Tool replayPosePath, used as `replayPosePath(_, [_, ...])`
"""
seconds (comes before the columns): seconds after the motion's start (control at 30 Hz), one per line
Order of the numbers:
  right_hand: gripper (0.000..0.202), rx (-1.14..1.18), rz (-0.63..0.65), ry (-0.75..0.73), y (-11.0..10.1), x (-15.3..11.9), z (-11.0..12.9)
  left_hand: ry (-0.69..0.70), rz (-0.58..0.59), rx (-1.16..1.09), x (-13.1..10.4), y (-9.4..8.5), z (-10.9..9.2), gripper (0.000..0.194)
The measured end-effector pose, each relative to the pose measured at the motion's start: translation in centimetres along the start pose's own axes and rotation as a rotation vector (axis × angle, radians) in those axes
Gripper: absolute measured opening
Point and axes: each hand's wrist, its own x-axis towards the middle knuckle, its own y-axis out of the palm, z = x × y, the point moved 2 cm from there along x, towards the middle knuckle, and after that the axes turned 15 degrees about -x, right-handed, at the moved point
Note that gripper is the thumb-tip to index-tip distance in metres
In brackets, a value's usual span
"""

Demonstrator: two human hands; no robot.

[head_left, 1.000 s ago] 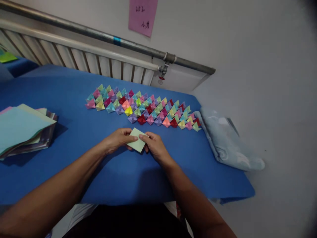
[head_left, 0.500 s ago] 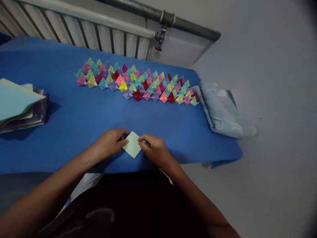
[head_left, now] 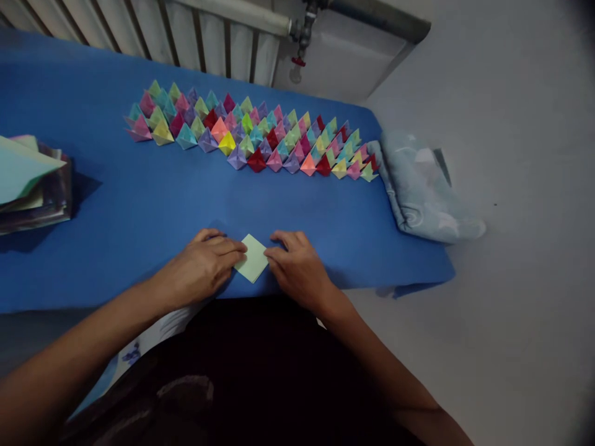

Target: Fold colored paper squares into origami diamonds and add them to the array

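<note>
Touching a pale green paper square (head_left: 253,263) on the blue cloth (head_left: 186,192), near the front edge: at its left corner with the left hand (head_left: 199,265), at its right corner with the right hand (head_left: 301,269). Cannot tell either grip as pinched on the paper or merely pressing. Beyond, across the cloth, slanting rows of multicoloured folded paper shapes (head_left: 272,137); far left, a paper stack (head_left: 28,167); at the right end, a folded blanket (head_left: 418,192)

Probably a room at home. A ribbed radiator (head_left: 212,49) and a folded blanket (head_left: 421,189) suggest it.
</note>
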Motion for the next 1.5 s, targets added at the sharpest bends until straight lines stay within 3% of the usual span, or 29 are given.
replayPosePath(0.17, [0.028,0.103,0.038,-0.12,0.0,-0.9,-0.1,0.015,-0.014,-0.043,-0.4,-0.6,0.1,0.029])
replayPosePath(0.4, [0.023,0.239,-0.002,-0.065,1.0,-1.0,-0.9,0.065,-0.042,-0.01,-0.4,-0.6,0.4,0.029])
replayPosePath(0.9, [0.017,0.243,-0.031,-0.049,1.4,-0.7,-1.1,0.088,-0.144,-0.05,-0.4,-0.2,0.8,0.019])
replayPosePath(1.17, [0.015,0.233,-0.026,-0.016,1.3,-0.4,-0.8,0.013,-0.12,-0.127,-0.3,-0.4,0.4,0.024])
replayPosePath(1.5, [0.015,0.207,-0.034,0.044,1.6,-0.2,-1.0,-0.027,-0.212,-0.036,-0.1,0.3,0.4,0.018])
